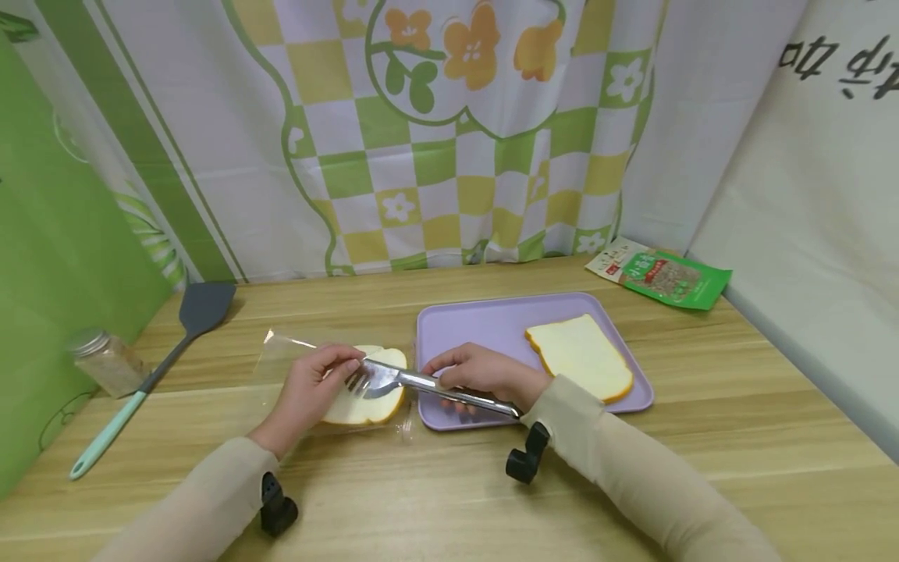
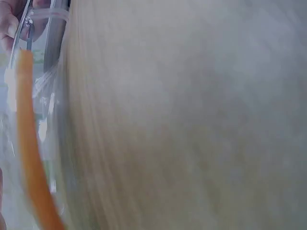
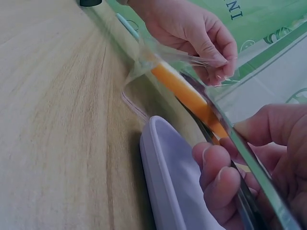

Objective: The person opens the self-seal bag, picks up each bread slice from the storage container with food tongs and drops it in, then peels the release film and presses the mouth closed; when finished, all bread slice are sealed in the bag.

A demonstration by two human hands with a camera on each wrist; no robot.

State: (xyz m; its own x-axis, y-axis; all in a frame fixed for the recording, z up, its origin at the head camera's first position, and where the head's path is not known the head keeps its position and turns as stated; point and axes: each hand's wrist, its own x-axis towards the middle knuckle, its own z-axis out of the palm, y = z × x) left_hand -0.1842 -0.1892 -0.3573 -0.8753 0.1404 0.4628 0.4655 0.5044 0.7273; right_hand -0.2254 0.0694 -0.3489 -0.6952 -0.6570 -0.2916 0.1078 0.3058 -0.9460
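My right hand (image 1: pixel 485 375) clamps tongs (image 1: pixel 421 382) on bagged bread (image 1: pixel 368 390) left of the tray (image 1: pixel 463 320); my left hand (image 1: pixel 309 390) pinches the bag (image 1: pixel 281 351): squeeze gently.

1. Left wrist view is blurring badly; the wooden table (image 2: pixel 192 120) is filling it.
2. Left hand (image 1: pixel 312 386) is covering part of the bagged bread slice (image 1: pixel 375 390).
3. Tongs (image 3: pixel 261 191) are running off the right wrist view's bottom edge.

Green backdrop (image 3: pixel 268 14): letters "NI"; rest unreadable.
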